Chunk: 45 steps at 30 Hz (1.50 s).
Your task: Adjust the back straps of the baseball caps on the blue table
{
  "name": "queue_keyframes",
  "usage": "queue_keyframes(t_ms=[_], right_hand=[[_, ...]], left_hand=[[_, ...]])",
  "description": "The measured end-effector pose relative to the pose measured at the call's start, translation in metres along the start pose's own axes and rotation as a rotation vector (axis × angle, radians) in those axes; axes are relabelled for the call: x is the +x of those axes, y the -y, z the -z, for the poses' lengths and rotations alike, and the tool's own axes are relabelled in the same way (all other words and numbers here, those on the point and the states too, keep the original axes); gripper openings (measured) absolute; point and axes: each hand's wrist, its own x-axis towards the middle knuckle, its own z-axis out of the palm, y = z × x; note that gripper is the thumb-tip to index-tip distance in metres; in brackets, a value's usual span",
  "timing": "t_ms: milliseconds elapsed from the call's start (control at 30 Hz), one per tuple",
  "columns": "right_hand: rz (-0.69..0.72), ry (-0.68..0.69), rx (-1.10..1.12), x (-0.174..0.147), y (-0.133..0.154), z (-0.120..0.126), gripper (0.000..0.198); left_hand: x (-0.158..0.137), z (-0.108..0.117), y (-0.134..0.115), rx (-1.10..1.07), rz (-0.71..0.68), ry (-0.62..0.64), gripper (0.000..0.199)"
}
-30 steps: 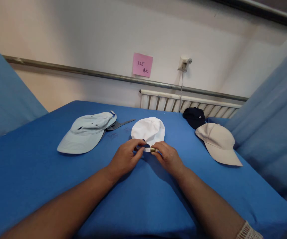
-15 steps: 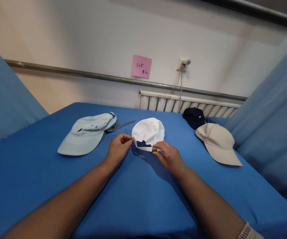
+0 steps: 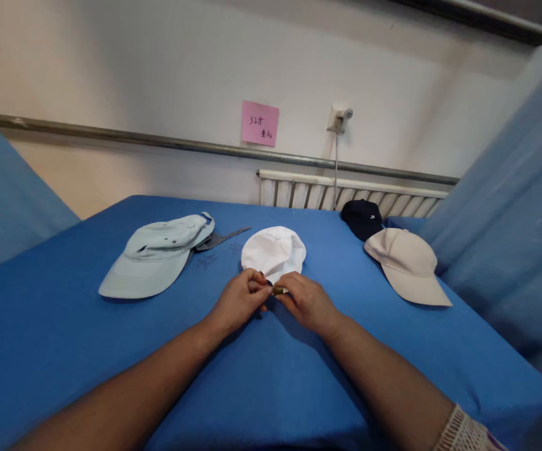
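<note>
A white cap (image 3: 275,250) rests on the blue-covered table with its back strap toward me. My left hand (image 3: 242,297) pinches at the strap, its fingers closed close to the buckle. My right hand (image 3: 306,299) grips the brass-coloured buckle (image 3: 279,290) on the strap between thumb and fingers. Both hands nearly meet at the cap's back edge and hide most of the strap and the opening. To the left lies a pale blue cap (image 3: 158,254), brim toward me. On the right sits a beige cap (image 3: 406,263).
A dark navy cap (image 3: 361,218) lies behind the beige one. A grey strap-like piece (image 3: 224,238) pokes out beside the pale blue cap. Behind the blue table (image 3: 271,388) are a radiator (image 3: 299,191) and a metal rail (image 3: 181,145). Blue curtains (image 3: 500,200) hang at both sides.
My left hand has moved right along the strap, from the cap's left edge to beside the buckle. My right hand still holds the buckle. The view has shifted slightly.
</note>
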Motion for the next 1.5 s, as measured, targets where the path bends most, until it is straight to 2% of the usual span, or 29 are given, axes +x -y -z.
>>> queue_keyframes(t_ms=[100, 233, 367, 433, 533, 600, 667, 800, 900, 1000, 1200, 1500], right_hand=[[-0.023, 0.029, 0.006, 0.001, 0.001, -0.003, 0.013], [-0.037, 0.057, 0.042, 0.001, 0.003, -0.005, 0.016], [-0.028, 0.044, 0.247, -0.002, 0.002, 0.002, 0.038], [-0.146, -0.068, 0.358, -0.002, -0.005, 0.006, 0.042], [-0.439, -0.328, 0.515, 0.001, -0.022, 0.009, 0.024], [-0.585, -0.436, 0.646, 0.005, -0.034, 0.006, 0.018], [-0.708, -0.439, 0.799, 0.009, -0.04, 0.002, 0.02], [-0.876, -0.223, 1.041, 0.01, -0.029, -0.007, 0.027], [-0.904, -0.064, 1.177, 0.007, -0.012, -0.007, 0.031], [-0.906, -0.025, 1.305, 0.004, 0.001, -0.006, 0.035], [-0.946, -0.099, 1.557, 0.003, 0.015, -0.007, 0.044], [-0.995, -0.329, 1.554, 0.004, 0.014, -0.017, 0.043]], left_hand=[[-0.003, -0.006, -0.002, -0.082, 0.087, -0.022, 0.032], [-0.005, -0.013, -0.002, -0.162, 0.102, -0.089, 0.042], [-0.003, -0.015, 0.001, -0.197, 0.134, -0.146, 0.045], [-0.001, -0.013, 0.001, -0.206, 0.157, -0.156, 0.047], [0.003, -0.007, 0.0, -0.235, 0.177, -0.158, 0.05], [0.005, -0.002, 0.0, -0.27, 0.186, -0.134, 0.049], [0.008, 0.003, 0.002, -0.311, 0.196, -0.103, 0.047], [0.011, 0.006, 0.005, -0.365, 0.203, -0.058, 0.045], [0.01, 0.006, 0.005, -0.356, 0.184, -0.06, 0.047], [0.008, 0.003, 0.004, -0.284, 0.144, -0.096, 0.046], [0.004, -0.005, 0.0, -0.152, 0.023, -0.123, 0.041], [-0.001, -0.009, 0.001, -0.107, -0.042, -0.111, 0.033]])
